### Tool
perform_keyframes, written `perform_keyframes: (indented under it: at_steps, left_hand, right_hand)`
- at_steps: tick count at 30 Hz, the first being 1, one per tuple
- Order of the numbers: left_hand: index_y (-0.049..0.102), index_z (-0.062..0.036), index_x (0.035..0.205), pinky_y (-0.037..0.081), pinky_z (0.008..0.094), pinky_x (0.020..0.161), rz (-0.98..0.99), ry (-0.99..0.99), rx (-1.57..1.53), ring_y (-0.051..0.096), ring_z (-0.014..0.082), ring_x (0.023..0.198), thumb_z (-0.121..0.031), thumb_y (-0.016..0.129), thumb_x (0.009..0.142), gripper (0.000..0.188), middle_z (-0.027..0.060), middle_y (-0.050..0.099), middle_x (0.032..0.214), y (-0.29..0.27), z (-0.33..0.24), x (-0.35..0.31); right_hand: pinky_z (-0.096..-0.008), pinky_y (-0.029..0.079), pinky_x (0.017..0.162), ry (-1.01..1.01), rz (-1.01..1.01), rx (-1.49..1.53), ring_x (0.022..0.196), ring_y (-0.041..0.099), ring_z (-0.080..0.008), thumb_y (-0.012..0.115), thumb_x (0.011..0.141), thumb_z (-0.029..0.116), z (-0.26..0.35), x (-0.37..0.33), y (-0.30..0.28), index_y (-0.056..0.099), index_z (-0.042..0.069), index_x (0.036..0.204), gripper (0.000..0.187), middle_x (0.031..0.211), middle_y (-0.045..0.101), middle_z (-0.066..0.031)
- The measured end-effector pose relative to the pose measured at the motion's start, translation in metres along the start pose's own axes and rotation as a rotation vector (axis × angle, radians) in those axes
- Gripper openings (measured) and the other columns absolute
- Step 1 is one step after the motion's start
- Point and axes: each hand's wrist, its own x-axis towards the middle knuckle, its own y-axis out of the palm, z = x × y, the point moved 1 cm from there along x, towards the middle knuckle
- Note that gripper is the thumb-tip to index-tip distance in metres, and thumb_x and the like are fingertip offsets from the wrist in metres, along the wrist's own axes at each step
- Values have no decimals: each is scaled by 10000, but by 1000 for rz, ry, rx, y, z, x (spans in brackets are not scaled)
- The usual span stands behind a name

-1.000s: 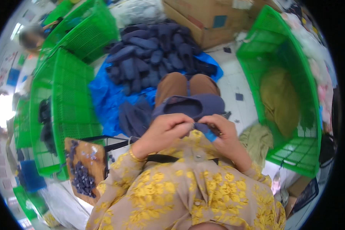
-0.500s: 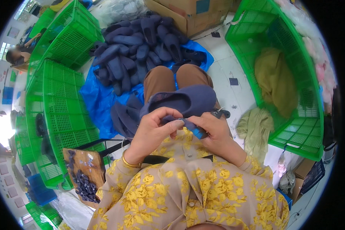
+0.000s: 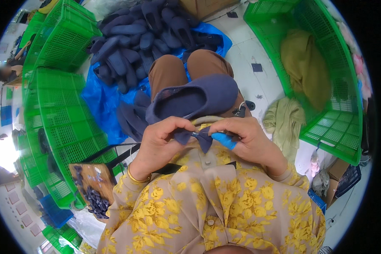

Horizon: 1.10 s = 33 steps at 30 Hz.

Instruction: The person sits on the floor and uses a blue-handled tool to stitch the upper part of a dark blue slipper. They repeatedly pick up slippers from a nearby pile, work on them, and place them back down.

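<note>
In front of my chest, a small dark blue fabric bow point(image 3: 204, 142) is stretched between my two hands. Thumb and fingers of my left hand point(image 3: 160, 137) pinch its left side and middle. My right hand point(image 3: 250, 137) is closed at its right side, the fingertips close to the knot. A thin pale line, needle or thread, shows there; I cannot tell which. Bright blue wrapping point(image 3: 224, 140) covers one right finger. Just beyond my hands a dark blue slipper point(image 3: 186, 101) lies across my lap, its opening upward.
Many similar slippers point(image 3: 129, 46) are heaped on a blue sheet point(image 3: 91, 95) ahead. Green crates point(image 3: 63, 127) stand at left; another green crate point(image 3: 279, 72) at right holds olive cloth point(image 3: 305, 63). A wooden board point(image 3: 101, 178) at lower left carries small dark pieces point(image 3: 96, 203).
My right hand has turned, bringing the bow flatter into view with its tail pointing down. The blue-wrapped finger shows more plainly. The whole view has shifted slightly.
</note>
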Motion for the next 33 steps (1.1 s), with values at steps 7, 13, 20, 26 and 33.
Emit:
perform_keyframes:
  at_steps: [7,13,20,26,33]
  left_hand:
    - [687,6,945,525,281,841,98,154,10,673,186,950,85,679,824,145,106,703,987,-4,3,1]
    - [693,2,919,534,290,824,126,185,42,685,206,931,68,691,819,120,110,713,956,-6,0,1]
    - [676,5,916,541,298,827,142,113,18,692,196,927,50,689,838,91,112,716,960,-6,-2,0]
    - [670,11,916,541,299,843,152,97,8,692,198,942,41,683,852,72,118,714,969,-7,-2,0]
    - [666,20,929,540,303,854,170,84,-13,687,199,954,18,668,877,52,120,713,981,-7,-1,0]
  right_hand:
    - [-347,540,705,-33,87,3,837,684,-315,609,678,-89,1,0,-5,677,58,1106,457,953,700,-137]
    - [-364,537,687,-89,140,-57,818,673,-326,597,626,-124,4,2,-5,677,33,1111,516,911,687,-158]
    - [-372,533,656,-142,190,-159,789,670,-303,615,638,-112,15,6,-10,679,38,1091,481,871,686,-132]
    - [-357,529,621,-202,177,-235,759,667,-276,637,666,-67,15,6,-7,667,54,1069,422,830,670,-98]
    - [-367,498,556,-270,232,-453,642,622,-256,642,719,39,20,5,-9,645,75,1073,356,731,570,-47]
